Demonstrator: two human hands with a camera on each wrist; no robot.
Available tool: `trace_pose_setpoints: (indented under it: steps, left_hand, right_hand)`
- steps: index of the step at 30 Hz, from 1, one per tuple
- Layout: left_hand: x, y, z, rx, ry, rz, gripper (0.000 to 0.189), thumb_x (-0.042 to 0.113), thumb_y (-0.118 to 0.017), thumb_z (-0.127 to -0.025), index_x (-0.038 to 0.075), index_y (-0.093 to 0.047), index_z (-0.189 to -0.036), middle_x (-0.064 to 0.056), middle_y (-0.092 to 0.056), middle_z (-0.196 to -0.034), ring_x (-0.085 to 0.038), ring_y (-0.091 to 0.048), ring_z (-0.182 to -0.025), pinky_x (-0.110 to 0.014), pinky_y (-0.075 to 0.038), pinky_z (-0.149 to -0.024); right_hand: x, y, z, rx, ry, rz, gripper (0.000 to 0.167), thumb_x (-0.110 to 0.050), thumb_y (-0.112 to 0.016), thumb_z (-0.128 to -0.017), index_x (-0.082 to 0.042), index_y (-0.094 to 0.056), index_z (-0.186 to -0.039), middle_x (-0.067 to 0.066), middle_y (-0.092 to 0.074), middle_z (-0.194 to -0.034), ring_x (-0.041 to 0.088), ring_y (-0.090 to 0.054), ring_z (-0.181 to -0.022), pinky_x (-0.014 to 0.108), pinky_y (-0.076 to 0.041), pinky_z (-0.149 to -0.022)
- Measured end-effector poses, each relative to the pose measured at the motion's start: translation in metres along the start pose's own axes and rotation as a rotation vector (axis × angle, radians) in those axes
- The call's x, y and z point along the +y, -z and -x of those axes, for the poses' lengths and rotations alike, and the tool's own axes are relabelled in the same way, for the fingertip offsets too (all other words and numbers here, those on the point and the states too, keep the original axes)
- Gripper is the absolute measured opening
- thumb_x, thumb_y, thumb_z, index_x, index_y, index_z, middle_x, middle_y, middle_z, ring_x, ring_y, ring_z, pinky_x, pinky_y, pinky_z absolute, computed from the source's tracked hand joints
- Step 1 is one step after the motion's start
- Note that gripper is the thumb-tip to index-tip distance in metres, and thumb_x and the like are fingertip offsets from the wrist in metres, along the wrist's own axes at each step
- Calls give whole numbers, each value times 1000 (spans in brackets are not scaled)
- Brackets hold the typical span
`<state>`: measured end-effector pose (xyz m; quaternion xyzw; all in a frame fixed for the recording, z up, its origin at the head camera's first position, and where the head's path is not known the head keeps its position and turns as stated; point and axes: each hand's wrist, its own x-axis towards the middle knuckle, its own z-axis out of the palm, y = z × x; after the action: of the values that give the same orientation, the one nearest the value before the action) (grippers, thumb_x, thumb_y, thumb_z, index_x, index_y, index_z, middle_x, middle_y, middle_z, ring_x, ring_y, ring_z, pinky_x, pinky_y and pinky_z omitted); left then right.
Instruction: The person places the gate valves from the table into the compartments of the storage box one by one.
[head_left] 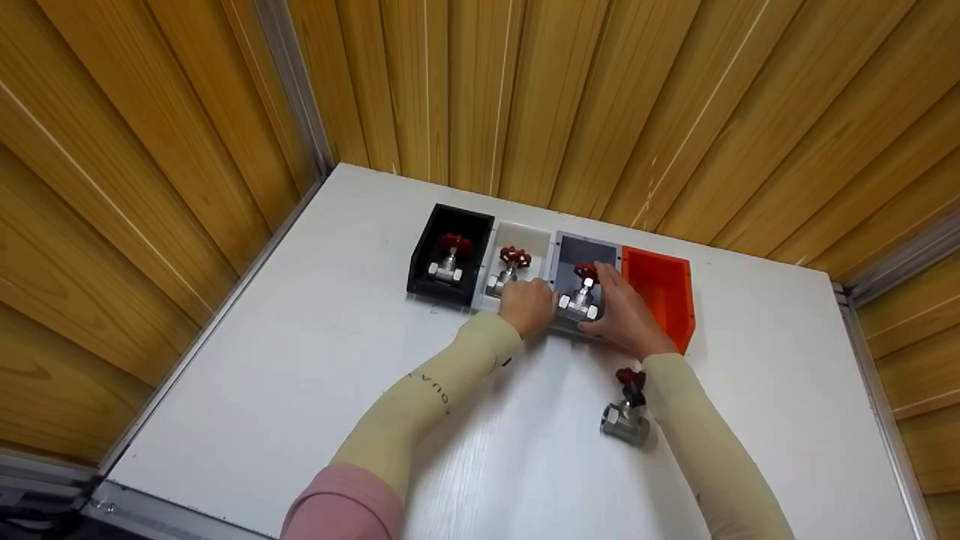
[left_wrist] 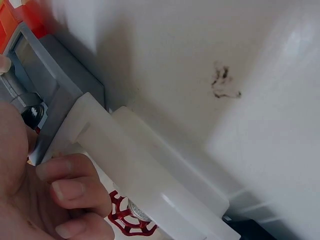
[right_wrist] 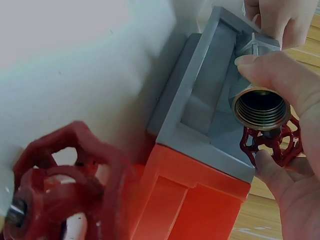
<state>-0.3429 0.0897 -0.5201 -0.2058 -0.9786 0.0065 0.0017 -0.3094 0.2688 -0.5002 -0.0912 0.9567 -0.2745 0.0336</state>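
My right hand (head_left: pixel 626 315) holds a metal gate valve (head_left: pixel 578 304) with a red handwheel at the grey bin (head_left: pixel 589 247). In the right wrist view the thumb lies along the valve body and the fingers are at the handwheel (right_wrist: pixel 272 145), below the threaded opening. My left hand (head_left: pixel 528 306) is curled at the wall between the white bin (head_left: pixel 532 236) and the grey one. In the left wrist view its index finger passes behind the grey wall, with the other fingers (left_wrist: pixel 75 190) bent on the white side. The left thumb is hidden.
Similar red-wheeled valves sit in the black bin (head_left: pixel 415 262) and the white bin. An orange bin (head_left: pixel 675 300) adjoins the grey one. Another valve (head_left: pixel 626 420) stands on the white table (head_left: pixel 300 360) beside my right forearm. Wood-patterned panels (head_left: pixel 600 97) rise behind.
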Motion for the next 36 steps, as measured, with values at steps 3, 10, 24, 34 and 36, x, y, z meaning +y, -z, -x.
trace_pose_setpoints:
  steps: [3,10,24,34,36]
  left_hand:
    - [0,0,0,5,-6,-19,50,43,-31,-103,13,-70,-94,0,-71,-91,-20,-71,-83,-36,-54,-64]
    - [-1,1,0,-16,0,-11,50,43,-30,-104,13,-69,-94,0,-69,-91,-19,-70,-82,-35,-53,-64]
    - [-1,1,-1,-35,6,-10,52,43,-28,-104,13,-69,-98,0,-69,-93,-19,-69,-83,-34,-53,-66]
    - [0,2,1,-3,2,0,50,43,-32,-104,14,-71,-97,0,-70,-94,-21,-70,-85,-36,-54,-67]
    - [0,2,1,-12,1,-6,49,42,-31,-104,14,-71,-98,0,-70,-94,-20,-70,-84,-36,-54,-67]
  right_hand:
    - [2,0,-1,2,-2,14,110,-19,-87,-70,-4,-17,-153,19,-23,-158,39,-28,-143,53,-29,-113]
    - [6,2,-6,-34,-46,22,112,-21,-87,-70,-9,-14,-154,17,-19,-160,39,-25,-144,54,-30,-112]
    - [2,8,-26,-119,-111,45,111,-23,-86,-72,-12,-13,-155,16,-16,-161,39,-20,-147,55,-31,-111]
    - [4,9,-29,-122,-74,65,108,-26,-87,-71,-10,-20,-154,20,-20,-159,42,-22,-145,56,-31,-110]
    - [4,9,-30,-137,-83,55,107,-27,-86,-72,-12,-20,-154,18,-19,-160,42,-21,-146,57,-32,-110]
